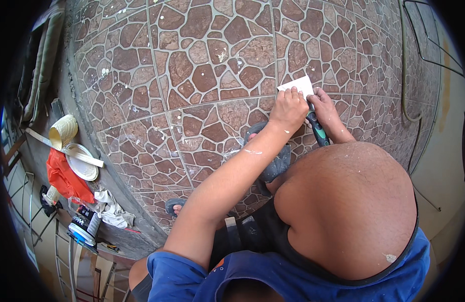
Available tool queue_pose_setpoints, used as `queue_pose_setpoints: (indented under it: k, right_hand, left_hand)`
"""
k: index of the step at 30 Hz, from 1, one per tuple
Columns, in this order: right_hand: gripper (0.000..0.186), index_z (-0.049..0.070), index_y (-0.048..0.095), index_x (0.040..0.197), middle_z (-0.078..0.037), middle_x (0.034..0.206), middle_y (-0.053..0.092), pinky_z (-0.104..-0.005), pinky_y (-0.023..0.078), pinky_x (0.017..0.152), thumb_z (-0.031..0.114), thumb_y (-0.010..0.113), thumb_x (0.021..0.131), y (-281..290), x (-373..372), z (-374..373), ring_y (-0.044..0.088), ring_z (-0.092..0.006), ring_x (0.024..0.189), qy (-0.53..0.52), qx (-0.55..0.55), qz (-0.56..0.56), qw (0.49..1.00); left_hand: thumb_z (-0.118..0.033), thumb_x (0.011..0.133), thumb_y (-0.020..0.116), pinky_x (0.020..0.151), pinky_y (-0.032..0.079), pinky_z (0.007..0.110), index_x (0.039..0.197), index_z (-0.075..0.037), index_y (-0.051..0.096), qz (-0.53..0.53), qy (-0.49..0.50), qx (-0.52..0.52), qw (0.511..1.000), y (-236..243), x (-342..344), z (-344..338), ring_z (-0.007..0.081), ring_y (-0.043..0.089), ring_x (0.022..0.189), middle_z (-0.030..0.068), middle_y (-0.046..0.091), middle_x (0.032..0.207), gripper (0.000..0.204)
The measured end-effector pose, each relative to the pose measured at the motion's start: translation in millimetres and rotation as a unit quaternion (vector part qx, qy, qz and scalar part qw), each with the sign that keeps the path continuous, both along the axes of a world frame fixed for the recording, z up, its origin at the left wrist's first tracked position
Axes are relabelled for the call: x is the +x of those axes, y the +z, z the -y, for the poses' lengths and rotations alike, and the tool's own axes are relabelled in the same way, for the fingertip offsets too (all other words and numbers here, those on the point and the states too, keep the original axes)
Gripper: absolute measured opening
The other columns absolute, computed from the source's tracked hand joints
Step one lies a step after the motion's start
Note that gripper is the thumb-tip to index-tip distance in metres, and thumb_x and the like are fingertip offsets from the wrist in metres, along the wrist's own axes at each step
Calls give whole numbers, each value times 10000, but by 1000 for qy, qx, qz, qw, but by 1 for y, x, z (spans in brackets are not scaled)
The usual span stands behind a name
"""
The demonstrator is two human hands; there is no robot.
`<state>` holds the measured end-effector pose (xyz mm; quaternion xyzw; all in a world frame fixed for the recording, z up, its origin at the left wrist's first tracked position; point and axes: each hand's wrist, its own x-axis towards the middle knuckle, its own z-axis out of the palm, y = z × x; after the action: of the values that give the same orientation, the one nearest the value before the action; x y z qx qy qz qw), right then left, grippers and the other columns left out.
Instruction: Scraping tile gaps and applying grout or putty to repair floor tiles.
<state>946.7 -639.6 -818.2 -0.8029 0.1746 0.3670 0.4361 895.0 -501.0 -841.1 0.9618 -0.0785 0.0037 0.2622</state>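
Ahead of my bent knee, both of my hands meet over a thin, white, flat piece [303, 84] with straight edges. My left hand [289, 109] has its fingers curled over the near edge of this piece. A tool with a black-and-green handle [319, 132] points back toward my knee between the hands. Around the handle's upper end my right hand [327, 108] is closed, its thumb beside the white piece. The fingers and the piece hide the tool's working end, so I cannot tell whether the two are joined. White smears mark my left forearm.
Below lies a brown stone-patterned tiled floor [217, 75] with white spots. Along the left ledge are a cream-coloured tub [64, 130], a white lid [84, 163], a red plastic bag [66, 176] and a white rag [113, 210]. A hose [405, 95] runs along the right.
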Motion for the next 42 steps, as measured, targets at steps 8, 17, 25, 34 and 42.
queue_pose_setpoints:
  k: [8,17,25,34,42]
  right_hand:
    - [166,20,553,986,-28,786,586,-241,414,569,157,543,892,1,5,5,502,-74,654,20,4,-13,1000]
    - [238,8,547,1027,-75,776,607,-286,456,546,201,534,888,16,16,-14,568,-123,632,54,-29,-21,998]
    - [221,5,471,1075,-91,782,602,-293,454,565,155,520,921,-16,-38,-72,561,-124,663,-147,92,84,981]
    - [181,74,396,1099,-87,713,585,-275,463,386,180,473,975,0,-39,-53,582,-166,513,-285,210,-22,935]
    - [198,45,436,1088,-78,697,577,-276,433,369,188,493,962,-5,-41,-40,556,-148,474,-269,159,-8,950]
  left_hand:
    - [-109,786,562,783,492,337,981,33,676,-16,8,11,1000,2,-1,7,253,667,915,197,683,998,268]
    - [-103,780,573,792,488,348,996,33,670,-17,0,10,1000,-2,5,-4,252,664,911,197,681,1009,273]
    - [-65,761,580,851,493,376,1007,-5,595,8,9,-25,1000,4,-1,-57,278,604,1037,163,622,1115,255]
    - [-101,786,570,941,449,408,1127,-35,571,2,-50,-54,997,6,-6,-48,336,527,1122,159,548,1204,347]
    - [-91,798,538,961,441,381,1168,-28,558,34,-154,-41,987,-20,17,-26,297,534,1141,147,561,1207,376]
